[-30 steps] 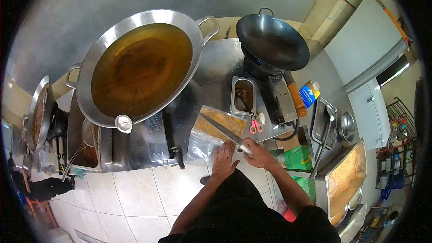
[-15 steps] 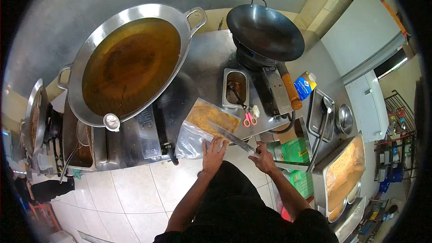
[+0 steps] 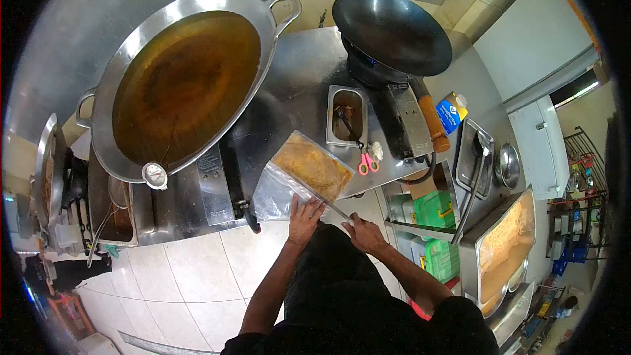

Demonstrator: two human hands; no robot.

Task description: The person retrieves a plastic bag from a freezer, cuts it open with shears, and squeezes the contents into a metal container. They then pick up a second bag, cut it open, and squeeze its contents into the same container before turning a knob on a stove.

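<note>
A clear plastic bag (image 3: pixel 273 198) filled with a flat yellow-brown mass (image 3: pixel 312 163) lies at the counter's front edge, its unfilled end toward the left. My left hand (image 3: pixel 305 222) rests on the near side of the bag, fingers stretched out and apart. Wrapped around a knife handle, my right hand (image 3: pixel 365 233) is just right of the bag. The knife's (image 3: pixel 334 209) narrow blade runs up and left across the bag, past my left fingertips, along the border between the filled and unfilled parts.
A large pan of brown oil (image 3: pixel 187 85) with a dial thermometer (image 3: pixel 154 175) stands at left. Behind are a dark wok (image 3: pixel 394 29), a metal container (image 3: pixel 347 118) and pink-handled scissors (image 3: pixel 368 164). At right sits a deep tray of tan powder (image 3: pixel 506 250).
My right hand has moved left, bringing the knife closer to the bag. The blade, seen broad before, now shows as a thin line. My left hand has shifted slightly left.
</note>
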